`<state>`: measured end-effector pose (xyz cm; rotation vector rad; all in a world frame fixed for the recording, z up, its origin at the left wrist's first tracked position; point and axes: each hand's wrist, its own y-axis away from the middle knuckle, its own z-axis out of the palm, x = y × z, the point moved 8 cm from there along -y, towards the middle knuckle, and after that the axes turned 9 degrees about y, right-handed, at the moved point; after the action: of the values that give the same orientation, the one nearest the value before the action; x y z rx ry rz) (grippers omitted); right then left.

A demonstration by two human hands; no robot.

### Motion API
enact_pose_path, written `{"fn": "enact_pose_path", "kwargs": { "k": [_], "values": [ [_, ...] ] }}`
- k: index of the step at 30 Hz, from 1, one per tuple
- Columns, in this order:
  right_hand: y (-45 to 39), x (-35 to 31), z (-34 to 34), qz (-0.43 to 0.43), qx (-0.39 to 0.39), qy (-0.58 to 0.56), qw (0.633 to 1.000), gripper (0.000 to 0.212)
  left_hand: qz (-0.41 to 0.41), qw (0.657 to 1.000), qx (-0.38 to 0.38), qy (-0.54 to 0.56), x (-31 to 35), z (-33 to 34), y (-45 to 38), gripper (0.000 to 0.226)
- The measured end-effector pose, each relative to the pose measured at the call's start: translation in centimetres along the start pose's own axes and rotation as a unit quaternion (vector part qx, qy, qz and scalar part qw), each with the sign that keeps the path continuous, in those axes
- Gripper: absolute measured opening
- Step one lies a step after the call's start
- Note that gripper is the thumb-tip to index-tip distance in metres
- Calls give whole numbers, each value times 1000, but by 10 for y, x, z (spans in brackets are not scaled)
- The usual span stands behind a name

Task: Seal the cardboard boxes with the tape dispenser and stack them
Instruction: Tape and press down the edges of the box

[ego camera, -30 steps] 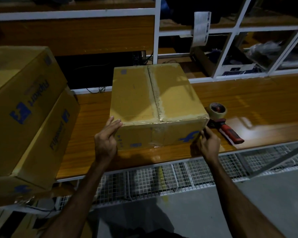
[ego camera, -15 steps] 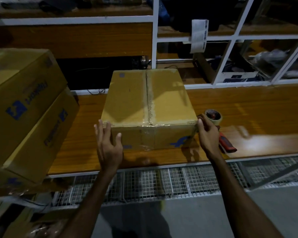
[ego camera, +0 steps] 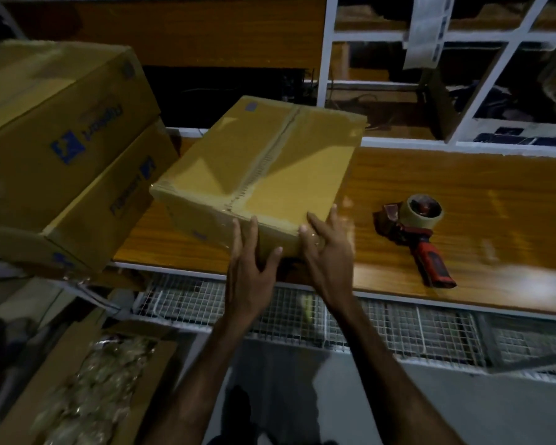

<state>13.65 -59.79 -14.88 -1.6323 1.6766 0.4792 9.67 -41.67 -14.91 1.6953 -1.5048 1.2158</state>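
A taped cardboard box lies on the wooden bench, turned at an angle, its centre seam covered with tape. My left hand presses flat against its near side with straight fingers. My right hand lies on the near right corner, fingers spread over the top edge. The red-handled tape dispenser rests on the bench to the right, apart from both hands. Two stacked cardboard boxes with blue logos stand at the left.
The wooden bench has a white front edge with wire mesh below it. An open carton holding shiny wrapped goods sits on the floor at lower left. White-framed shelving runs behind the bench.
The box has swung counter-clockwise and slid left toward the stack. Both hands have come together at its near right corner. The dispenser now lies clear of my right hand.
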Motion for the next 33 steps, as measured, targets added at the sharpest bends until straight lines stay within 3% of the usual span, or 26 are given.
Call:
{"fn": "enact_pose_path", "kwargs": {
  "k": [8, 11, 15, 20, 23, 28, 33],
  "values": [
    [39, -77, 27, -99, -21, 34, 994, 48, 9, 995, 97, 35, -7, -41, 21, 56],
    [-4, -62, 22, -59, -13, 45, 997, 42, 23, 992, 121, 20, -15, -54, 11, 49],
    [-81, -30, 3, 0, -12, 123, 992, 38, 97, 991, 88, -13, -28, -68, 6, 44],
    [-133, 6, -22, 69, -15, 225, 972, 51, 108, 988, 23, 111, -72, -134, -12, 34],
    [-126, 19, -34, 110, 7, 225, 968, 54, 71, 989, 4, 131, -95, -174, -32, 33],
    [-74, 4, -35, 124, 69, 121, 982, 40, 59, 989, 49, 127, -122, -208, -83, 32],
    [-18, -15, -24, 135, 123, 147, 972, 34, 52, 994, 95, 27, -123, -196, -116, 44]
  ]
}}
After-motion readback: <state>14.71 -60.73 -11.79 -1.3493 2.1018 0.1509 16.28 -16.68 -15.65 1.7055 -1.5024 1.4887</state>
